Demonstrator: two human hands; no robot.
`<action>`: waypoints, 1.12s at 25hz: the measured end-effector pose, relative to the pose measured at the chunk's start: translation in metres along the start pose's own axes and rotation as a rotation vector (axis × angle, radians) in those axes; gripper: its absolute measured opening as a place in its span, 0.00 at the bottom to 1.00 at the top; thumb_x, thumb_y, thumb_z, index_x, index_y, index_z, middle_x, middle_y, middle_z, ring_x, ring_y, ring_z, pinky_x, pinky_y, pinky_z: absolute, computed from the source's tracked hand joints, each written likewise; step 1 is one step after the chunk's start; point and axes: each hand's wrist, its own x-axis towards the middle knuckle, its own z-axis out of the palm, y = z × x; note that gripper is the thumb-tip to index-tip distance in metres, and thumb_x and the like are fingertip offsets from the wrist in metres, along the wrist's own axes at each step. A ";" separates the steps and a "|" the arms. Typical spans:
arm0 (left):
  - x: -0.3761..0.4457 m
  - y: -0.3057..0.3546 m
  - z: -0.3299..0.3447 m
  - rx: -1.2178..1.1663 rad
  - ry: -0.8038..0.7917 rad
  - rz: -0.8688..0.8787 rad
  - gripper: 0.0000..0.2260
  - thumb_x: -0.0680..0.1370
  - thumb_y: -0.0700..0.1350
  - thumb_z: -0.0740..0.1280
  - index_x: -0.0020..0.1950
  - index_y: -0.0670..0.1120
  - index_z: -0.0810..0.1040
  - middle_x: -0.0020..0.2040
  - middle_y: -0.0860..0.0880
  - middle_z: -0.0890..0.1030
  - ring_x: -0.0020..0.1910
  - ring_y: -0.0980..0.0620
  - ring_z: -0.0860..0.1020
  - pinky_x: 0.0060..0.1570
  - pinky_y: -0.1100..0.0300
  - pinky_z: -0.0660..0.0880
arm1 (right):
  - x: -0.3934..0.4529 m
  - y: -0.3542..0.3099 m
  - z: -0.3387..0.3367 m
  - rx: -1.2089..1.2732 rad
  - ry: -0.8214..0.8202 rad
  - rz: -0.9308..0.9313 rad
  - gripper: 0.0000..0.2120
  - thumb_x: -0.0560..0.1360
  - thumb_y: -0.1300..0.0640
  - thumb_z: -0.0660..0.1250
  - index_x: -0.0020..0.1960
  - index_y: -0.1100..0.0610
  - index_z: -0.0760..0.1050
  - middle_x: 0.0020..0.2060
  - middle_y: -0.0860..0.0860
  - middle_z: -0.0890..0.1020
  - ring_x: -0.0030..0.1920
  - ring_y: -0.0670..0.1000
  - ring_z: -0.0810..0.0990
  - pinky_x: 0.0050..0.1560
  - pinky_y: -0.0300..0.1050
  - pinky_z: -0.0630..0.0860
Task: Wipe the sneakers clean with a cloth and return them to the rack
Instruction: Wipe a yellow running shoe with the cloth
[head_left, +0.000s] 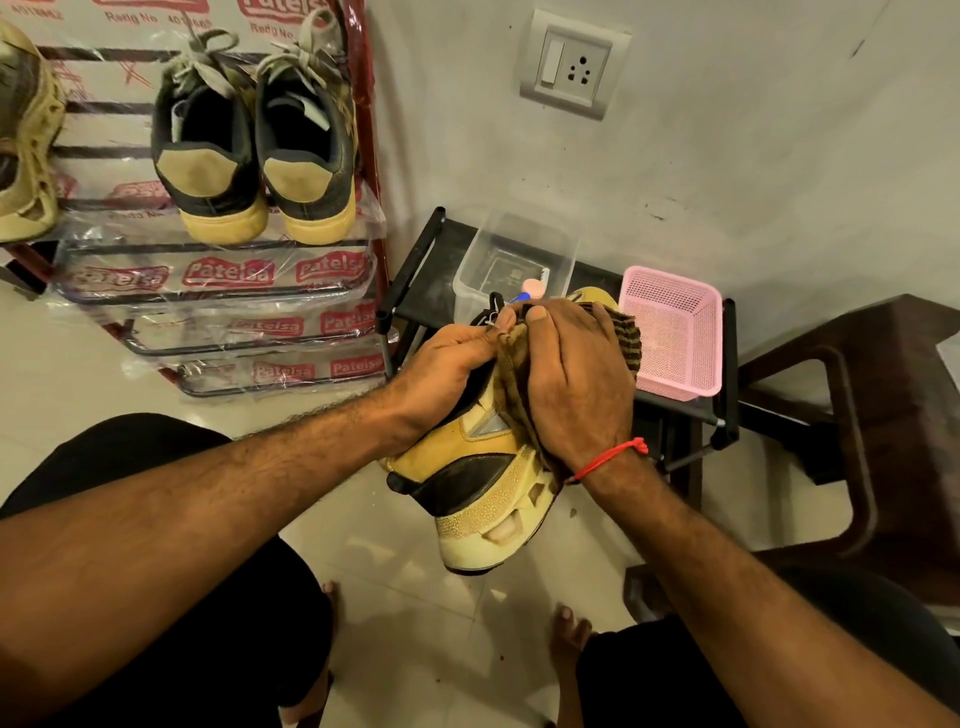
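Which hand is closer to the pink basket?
The right hand. It presses the cloth on the sneaker just left of the pink basket. The left hand grips the sneaker's far side, further from the basket.

A yellow and black sneaker (483, 467) is held off the floor, heel toward the person, its pale chunky sole turned to the right. A brown striped cloth (519, 374) is draped over its upper side. On the red rack (371, 130), wrapped in printed plastic, stands a pair of dark sneakers with tan heels (254, 156), heels outward, beside another tan shoe (26, 140) at the left edge.
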 end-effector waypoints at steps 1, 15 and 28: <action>0.001 0.001 0.000 -0.003 0.019 -0.002 0.25 0.80 0.56 0.61 0.59 0.34 0.81 0.59 0.36 0.83 0.60 0.41 0.82 0.63 0.53 0.78 | -0.005 -0.011 -0.002 0.088 0.063 -0.005 0.32 0.78 0.40 0.43 0.67 0.54 0.76 0.65 0.50 0.79 0.70 0.48 0.72 0.78 0.52 0.54; 0.012 0.030 -0.027 -0.289 0.252 0.059 0.27 0.86 0.57 0.55 0.70 0.36 0.76 0.65 0.39 0.82 0.65 0.44 0.80 0.70 0.48 0.74 | -0.042 -0.051 0.015 -0.343 -0.069 -0.362 0.34 0.82 0.43 0.51 0.82 0.57 0.48 0.82 0.54 0.47 0.81 0.56 0.47 0.78 0.58 0.53; 0.003 0.024 -0.011 -0.021 0.057 0.066 0.22 0.84 0.54 0.62 0.62 0.37 0.81 0.60 0.38 0.84 0.62 0.40 0.82 0.68 0.46 0.75 | -0.003 -0.005 0.013 -0.013 0.070 -0.210 0.32 0.82 0.37 0.43 0.80 0.52 0.57 0.81 0.49 0.53 0.81 0.53 0.47 0.78 0.64 0.48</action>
